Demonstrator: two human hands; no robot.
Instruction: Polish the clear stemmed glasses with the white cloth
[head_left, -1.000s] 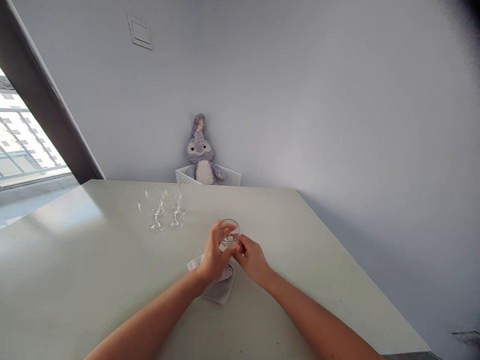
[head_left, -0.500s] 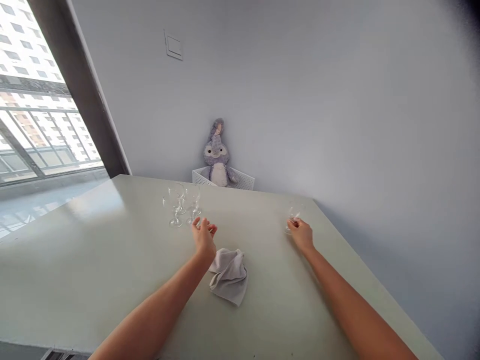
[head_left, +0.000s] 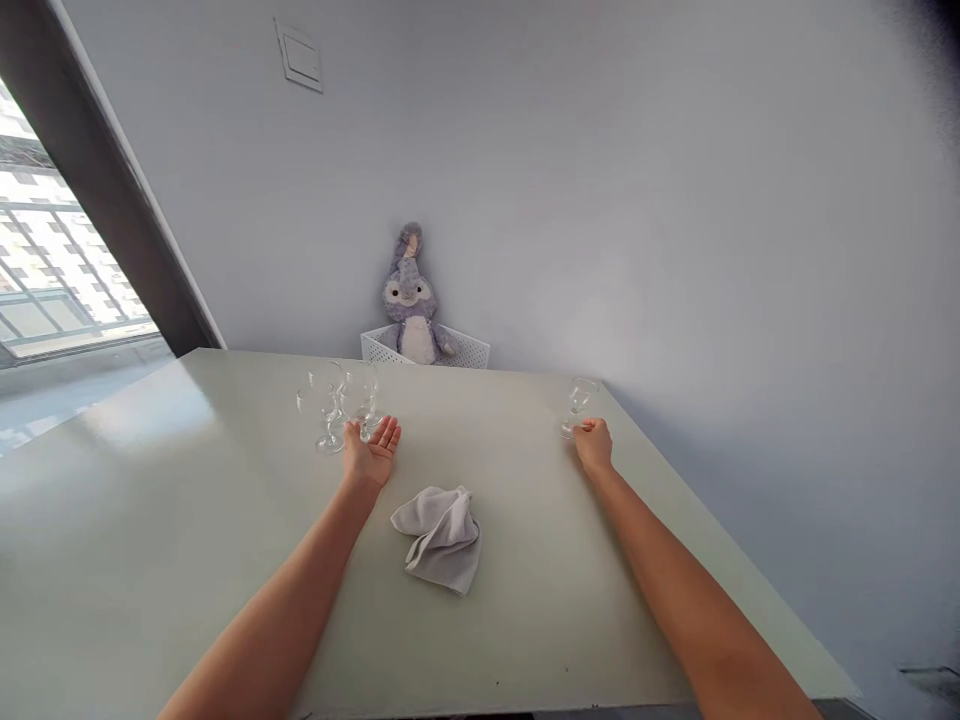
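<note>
Several clear wine glasses stand upright in a cluster on the left of the pale table. My left hand is just in front of them, palm turned up and fingers spread, holding nothing. It overlaps the nearest glass in view; contact I cannot tell. Toward the right edge, my right hand has its fingers closed at the lower stem of a single wine glass, which stands upright on the table. Between my forearms lies a crumpled grey cloth, touched by neither hand.
The pale table ends at a wall on the right. Behind its far edge, a grey plush rabbit sits in a white perforated basket. A window with a railing outside is at the far left.
My left hand has moved left and turned its palm up, closer to the clustered glasses. My right hand stays at the single glass's stem. The view has shifted slightly to the right.
</note>
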